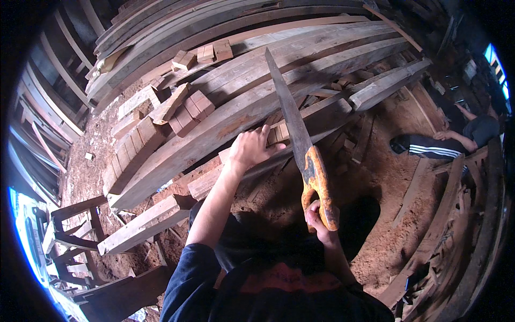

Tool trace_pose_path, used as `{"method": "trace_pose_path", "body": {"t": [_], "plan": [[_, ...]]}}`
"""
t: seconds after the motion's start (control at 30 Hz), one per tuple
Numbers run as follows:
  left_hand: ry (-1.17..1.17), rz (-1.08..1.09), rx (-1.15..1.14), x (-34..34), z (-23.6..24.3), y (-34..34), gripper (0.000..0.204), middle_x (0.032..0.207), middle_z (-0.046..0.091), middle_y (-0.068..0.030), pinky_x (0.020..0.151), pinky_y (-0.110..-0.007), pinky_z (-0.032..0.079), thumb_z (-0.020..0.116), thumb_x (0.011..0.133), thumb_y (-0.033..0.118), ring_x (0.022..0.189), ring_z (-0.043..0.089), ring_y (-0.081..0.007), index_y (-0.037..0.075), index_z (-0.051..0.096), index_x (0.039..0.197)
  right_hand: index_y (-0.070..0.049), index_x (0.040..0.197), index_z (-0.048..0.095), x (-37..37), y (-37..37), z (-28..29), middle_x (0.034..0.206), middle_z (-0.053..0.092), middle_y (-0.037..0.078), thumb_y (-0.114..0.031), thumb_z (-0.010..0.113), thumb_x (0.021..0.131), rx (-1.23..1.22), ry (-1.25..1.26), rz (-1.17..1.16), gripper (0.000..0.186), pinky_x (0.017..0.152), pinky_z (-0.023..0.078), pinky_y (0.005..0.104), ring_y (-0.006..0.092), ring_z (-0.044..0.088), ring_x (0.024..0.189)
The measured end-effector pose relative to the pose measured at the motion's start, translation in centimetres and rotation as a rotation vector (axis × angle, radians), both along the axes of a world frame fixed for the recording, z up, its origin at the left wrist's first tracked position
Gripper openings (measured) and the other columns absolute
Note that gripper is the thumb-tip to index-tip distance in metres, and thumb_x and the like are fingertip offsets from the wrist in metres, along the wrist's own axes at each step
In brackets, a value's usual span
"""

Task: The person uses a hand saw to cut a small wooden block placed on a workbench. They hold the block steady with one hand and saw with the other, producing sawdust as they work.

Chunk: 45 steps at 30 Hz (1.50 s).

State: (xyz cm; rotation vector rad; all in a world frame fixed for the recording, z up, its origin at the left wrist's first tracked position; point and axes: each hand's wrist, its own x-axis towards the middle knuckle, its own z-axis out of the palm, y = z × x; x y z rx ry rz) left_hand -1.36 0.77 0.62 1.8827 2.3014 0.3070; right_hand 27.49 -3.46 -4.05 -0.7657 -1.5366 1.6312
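My right hand (321, 219) is closed around the worn yellow-orange handle of a handsaw (294, 115). Its long grey blade points away from me and slightly left, crossing over a narrow wooden beam (322, 114). On that beam, just left of the blade, rests my left hand (249, 150), thumb and forefinger spread apart; its other fingers are partly hidden. A short light-coloured section of wood (278, 131) shows between my left hand and the blade. Whether the saw's teeth touch the wood cannot be made out.
Long timbers (230, 121) lie stacked ahead, with cut wooden blocks (196, 110) on top. A squared beam (145, 222) juts out at left, near a wooden frame (80, 236). Another person (456, 139) sits at right. Planks (429, 257) and sawdust (383, 225) cover the floor.
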Motion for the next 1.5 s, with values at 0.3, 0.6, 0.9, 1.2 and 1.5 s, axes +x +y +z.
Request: {"method": "trace_pose_path", "body": {"t": [0.3,0.6,0.9,1.2,1.5], "plan": [[-0.019,0.003,0.053,0.1,0.0,-0.2,0.086,0.074,0.065,-0.0246,0.072,-0.045,0.054,0.044,0.083,0.072,0.076,0.067,-0.0385,-0.006,0.052,0.117,-0.004,0.088,0.054,0.1,0.0,-0.1,0.070,0.054,0.002,-0.005,0.065,0.084,0.087,-0.003,0.013,0.012,0.057,0.043,0.0264,0.0114,0.052,0.061],[-0.002,0.007,0.033,0.2,0.2,-0.2,0.086,0.073,0.065,-0.0246,0.071,-0.045,0.054,0.043,0.084,0.072,0.075,0.067,-0.0384,-0.007,0.051,0.118,-0.002,0.091,0.053,0.1,-0.2,0.6,0.070,0.054,0.004,-0.002,0.061,0.086,-0.009,0.010,0.048,0.009,0.057,0.045,0.0264,0.0119,0.053,0.060],[-0.020,0.016,0.040,0.3,0.4,-0.4,0.084,0.078,0.066,-0.0252,0.073,-0.046,0.054,0.045,0.084,0.070,0.078,0.067,-0.0393,-0.006,0.051,0.118,-0.008,0.083,0.057,-0.7,-0.5,1.2,0.059,0.048,-0.004,-0.007,0.069,0.083,-0.029,0.023,-0.024,0.013,0.045,0.033,0.0231,0.0053,0.043,0.047],[-0.016,0.015,0.017,0.4,0.8,-0.4,0.082,0.080,0.066,-0.0250,0.074,-0.045,0.054,0.046,0.084,0.069,0.079,0.067,-0.0390,-0.006,0.052,0.117,-0.004,0.086,0.056,-0.2,-0.4,1.3,0.066,0.054,0.001,-0.004,0.065,0.085,-0.011,-0.046,0.002,0.010,0.054,0.041,0.0243,0.0087,0.051,0.057],[-0.032,-0.002,0.026,0.4,0.6,-0.2,0.087,0.085,0.067,-0.0256,0.076,-0.045,0.054,0.050,0.079,0.073,0.083,0.067,-0.0378,-0.006,0.052,0.116,-0.007,0.081,0.058,-0.7,-0.3,0.4,0.059,0.051,-0.003,-0.009,0.070,0.083,0.079,0.002,-0.055,0.012,0.046,0.035,0.0240,0.0067,0.045,0.048]]}}
